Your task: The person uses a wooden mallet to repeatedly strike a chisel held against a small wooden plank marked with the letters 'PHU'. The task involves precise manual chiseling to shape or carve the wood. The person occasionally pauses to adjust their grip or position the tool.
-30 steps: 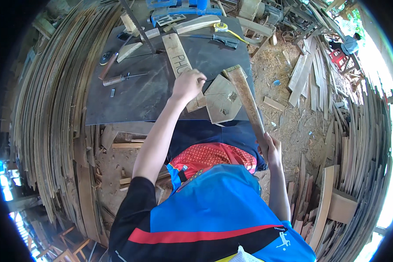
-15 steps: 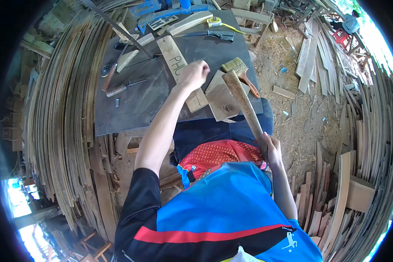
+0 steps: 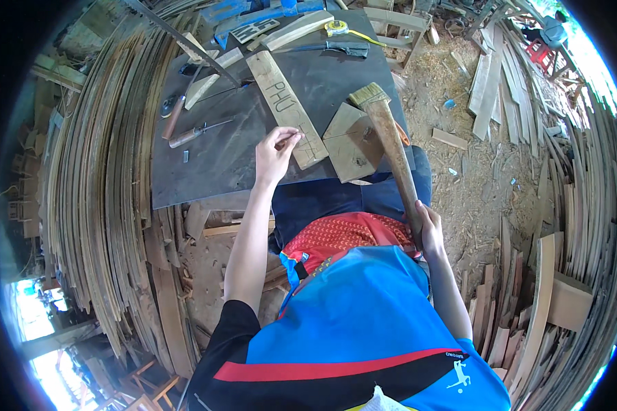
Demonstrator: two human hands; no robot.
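Observation:
My left hand (image 3: pixel 275 154) is closed in a pinch just left of the lower end of a pale plank (image 3: pixel 280 89) with dark markings; what it holds, if anything, is too small to make out. My right hand (image 3: pixel 428 231) grips a long worn wooden stick (image 3: pixel 395 153) near its lower end. The stick slants up over an angular wooden block (image 3: pixel 349 154) on the dark tabletop (image 3: pixel 206 171). A paintbrush (image 3: pixel 367 94) lies at the stick's upper end, partly hidden by it.
Around the table top lie a saw (image 3: pixel 206 56), chisels (image 3: pixel 192 135), a yellow tape measure (image 3: pixel 337 27) and blue metal tools (image 3: pixel 233 10). Tall timber stacks (image 3: pixel 89 192) flank both sides. Offcuts (image 3: pixel 485 82) lie at the right, and a person (image 3: pixel 552 31) sits beyond them.
My left hand has moved down and left, off the middle of the plank. The stick in my right hand has shifted slightly, and its upper end now overlaps the brush.

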